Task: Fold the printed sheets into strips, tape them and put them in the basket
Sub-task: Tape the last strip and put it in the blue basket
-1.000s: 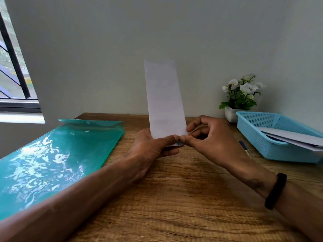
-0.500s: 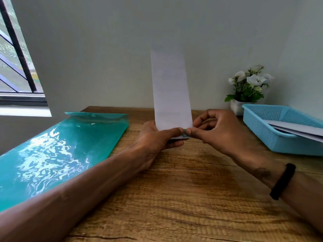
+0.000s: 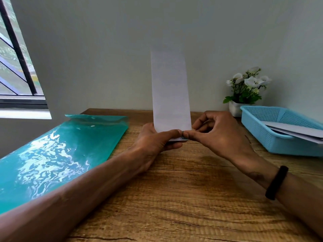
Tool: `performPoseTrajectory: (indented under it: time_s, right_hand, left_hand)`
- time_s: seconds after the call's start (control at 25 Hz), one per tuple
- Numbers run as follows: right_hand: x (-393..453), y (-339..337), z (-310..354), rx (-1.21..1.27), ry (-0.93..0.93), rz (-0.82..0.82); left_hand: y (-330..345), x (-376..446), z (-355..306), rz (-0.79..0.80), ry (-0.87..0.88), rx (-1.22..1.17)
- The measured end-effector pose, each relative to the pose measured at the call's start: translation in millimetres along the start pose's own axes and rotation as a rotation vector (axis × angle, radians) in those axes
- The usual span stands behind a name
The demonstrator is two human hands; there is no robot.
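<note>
A white folded paper strip (image 3: 170, 91) stands upright above the middle of the wooden table. My left hand (image 3: 155, 142) pinches its bottom edge from the left, thumb on the near face. My right hand (image 3: 216, 135) pinches the bottom right corner with thumb and forefinger; a small bluish bit shows there, too small to identify. The light blue basket (image 3: 258, 131) sits at the right and holds folded white strips (image 3: 293, 131).
A glossy teal plastic folder (image 3: 52, 159) lies along the left side of the wooden table (image 3: 183, 198). A small white pot of white flowers (image 3: 244, 91) stands behind the basket by the wall. A barred window (image 3: 15, 58) is at the far left.
The view has shifted, so the strip, hands and basket sit further right in the frame. The strip now stands straighter. Both hands keep the same pinch on its bottom edge.
</note>
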State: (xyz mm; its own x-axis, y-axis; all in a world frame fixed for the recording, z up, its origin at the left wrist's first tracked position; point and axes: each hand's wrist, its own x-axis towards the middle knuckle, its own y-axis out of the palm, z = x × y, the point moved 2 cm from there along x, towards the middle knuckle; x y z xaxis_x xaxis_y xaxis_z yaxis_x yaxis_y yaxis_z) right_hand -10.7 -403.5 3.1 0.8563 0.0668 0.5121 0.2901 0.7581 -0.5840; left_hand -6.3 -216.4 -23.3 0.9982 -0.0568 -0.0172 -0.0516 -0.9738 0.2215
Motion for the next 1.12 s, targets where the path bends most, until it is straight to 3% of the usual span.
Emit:
performPoseTrajectory:
  time_s: [0.44, 0.88, 1.12]
  right_hand:
    - [8, -2, -12, 0.599, 0.475, 0.348]
    - [14, 1, -20, 0.659, 0.529, 0.399]
    - [15, 0, -19, 0.627, 0.436, 0.343]
  left_hand:
    - [0, 0, 1, 0.021, 0.046, 0.031]
    - [-2, 3, -1, -0.022, 0.009, -0.034]
    - [0, 0, -3, 0.033, -0.003, -0.035]
